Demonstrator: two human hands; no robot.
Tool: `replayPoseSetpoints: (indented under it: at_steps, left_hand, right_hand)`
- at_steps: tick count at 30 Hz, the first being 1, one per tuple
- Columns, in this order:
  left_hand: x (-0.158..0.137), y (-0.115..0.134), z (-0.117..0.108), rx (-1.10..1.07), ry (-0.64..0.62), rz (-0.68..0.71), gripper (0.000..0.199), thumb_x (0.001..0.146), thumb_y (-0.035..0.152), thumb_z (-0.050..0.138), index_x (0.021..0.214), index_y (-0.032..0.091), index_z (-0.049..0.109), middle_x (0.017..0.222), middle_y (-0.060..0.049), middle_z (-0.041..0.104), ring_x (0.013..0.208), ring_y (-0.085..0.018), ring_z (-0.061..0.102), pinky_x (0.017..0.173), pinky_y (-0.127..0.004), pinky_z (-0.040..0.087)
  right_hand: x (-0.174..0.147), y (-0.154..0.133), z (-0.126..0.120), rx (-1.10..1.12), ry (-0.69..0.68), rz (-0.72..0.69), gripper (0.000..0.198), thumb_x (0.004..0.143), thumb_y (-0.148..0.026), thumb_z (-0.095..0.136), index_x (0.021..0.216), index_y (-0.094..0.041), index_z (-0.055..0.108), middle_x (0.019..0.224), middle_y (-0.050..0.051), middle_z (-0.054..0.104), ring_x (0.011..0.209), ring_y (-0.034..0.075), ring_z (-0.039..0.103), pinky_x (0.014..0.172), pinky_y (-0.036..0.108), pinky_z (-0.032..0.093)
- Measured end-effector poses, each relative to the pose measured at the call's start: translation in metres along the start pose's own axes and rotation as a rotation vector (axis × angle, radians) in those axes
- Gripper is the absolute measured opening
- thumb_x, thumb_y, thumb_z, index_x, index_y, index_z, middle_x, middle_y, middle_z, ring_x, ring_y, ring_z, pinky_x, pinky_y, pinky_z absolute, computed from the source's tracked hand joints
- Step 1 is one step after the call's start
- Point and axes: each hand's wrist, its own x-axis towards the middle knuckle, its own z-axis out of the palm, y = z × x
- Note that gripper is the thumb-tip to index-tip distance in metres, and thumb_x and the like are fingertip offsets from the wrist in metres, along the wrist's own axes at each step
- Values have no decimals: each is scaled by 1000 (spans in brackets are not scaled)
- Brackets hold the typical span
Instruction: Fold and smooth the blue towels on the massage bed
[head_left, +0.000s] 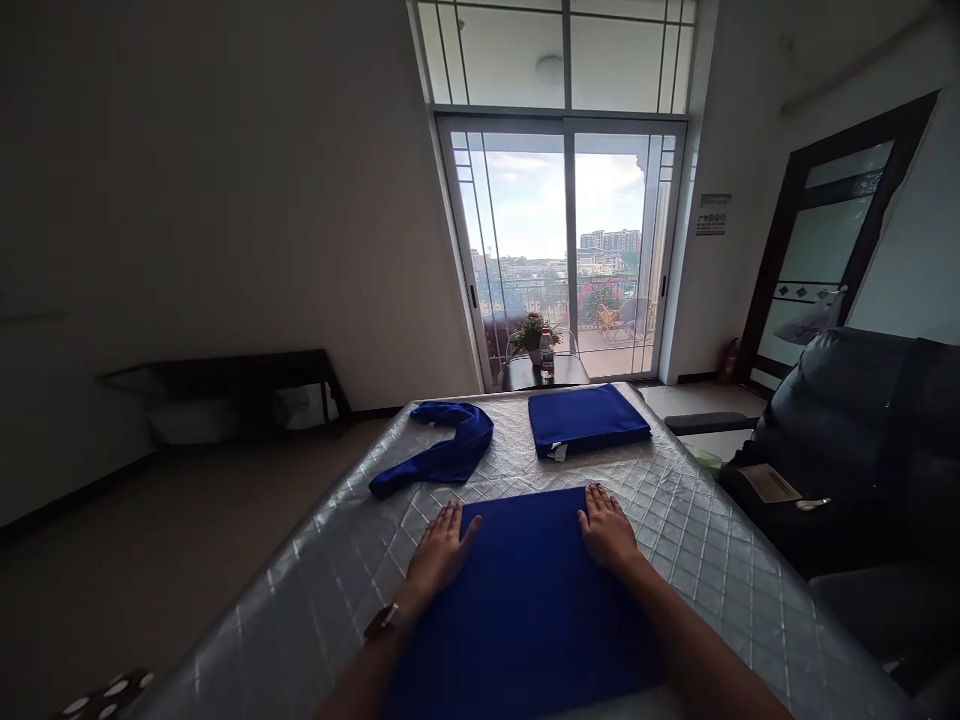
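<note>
A flat, folded blue cloth (529, 600) lies on the silver quilted table cover (337, 590), close in front of me. My left hand (441, 548) rests on its far left corner, fingers stretched out and thumb spread. On the far right corner lies my right hand (606, 530), flat with the fingers extended. Beyond them, to the right, is a thicker folded blue cloth (589, 415) with a white tag at its near edge. A loose, curved blue cloth (446, 455) sits to the left of that one. Both forearms cover parts of the near cloth's sides.
Past the table's far end, a small dark table (517, 376) carries a potted plant (531, 332) and a bottle (547, 355). A black armchair (862, 430) stands on the right, with a brown flat item (771, 484) on it. Sliding glass doors (566, 250) are behind.
</note>
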Motion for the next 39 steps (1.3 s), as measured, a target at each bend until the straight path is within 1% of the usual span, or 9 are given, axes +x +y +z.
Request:
replayPoseSetpoints:
  at_steps: [4,8,17,24,26,28,34,37,39]
  left_hand:
    - [-4,8,-8,-18,-63,-59,83,100,64,27,154,2,36,161,-23,32,151,-32,30,124,-49,26]
    - [-5,11,-12,16,-76,-38,83,100,63,24,153,0,36,161,-23,33,151,-33,32,123,-50,27]
    - [-2,-7,-1,51,-94,14,81,100,62,23,154,4,38,161,-22,33,151,-33,30,122,-53,27]
    - [-5,-23,-4,-30,-61,-60,86,97,64,31,152,-1,38,160,-26,33,150,-36,30,122,-55,27]
    - [-8,-8,-7,-51,-31,5,82,98,63,32,152,2,40,160,-23,35,151,-33,29,124,-52,27]
    - [-12,22,-10,-78,-33,136,74,101,59,30,153,8,41,161,-18,37,152,-29,28,124,-48,28]
    - [-1,152,-13,-118,-112,514,66,102,59,33,156,22,38,163,-10,37,151,-26,31,125,-48,29]
    - [18,193,-7,-152,-170,509,65,104,58,27,155,21,40,161,-12,39,151,-26,32,123,-48,31]
    - [28,202,1,-137,-190,462,65,104,57,24,154,18,42,161,-14,40,151,-27,31,124,-50,30]
  right_hand:
    - [-1,0,-2,-2,-27,1,69,102,-42,21,161,-6,22,167,9,17,156,19,9,125,36,6]
    - [4,1,-7,-19,-72,1,71,102,-45,20,161,-6,22,168,9,16,156,19,9,125,36,6]
    - [11,10,-12,-2,-69,-29,70,103,-43,18,161,-5,20,168,10,14,156,19,9,125,35,6]
    - [8,8,-11,27,-12,-34,66,103,-39,23,159,-4,26,166,13,21,155,21,14,125,37,9]
    - [8,8,-11,54,-1,-25,65,103,-39,25,160,-7,28,166,12,21,155,21,15,125,38,10]
    - [7,8,-10,81,7,-31,63,103,-39,26,159,-11,31,166,10,21,155,21,15,125,39,11]
    - [9,12,-8,145,64,-22,61,103,-32,27,158,-8,33,165,11,27,153,21,23,124,36,15]
    - [12,16,-9,154,126,56,57,101,-27,29,155,-12,42,164,9,32,151,21,27,123,34,18]
    - [14,20,-9,154,162,108,55,101,-24,31,151,-12,48,161,10,38,150,21,30,123,34,19]
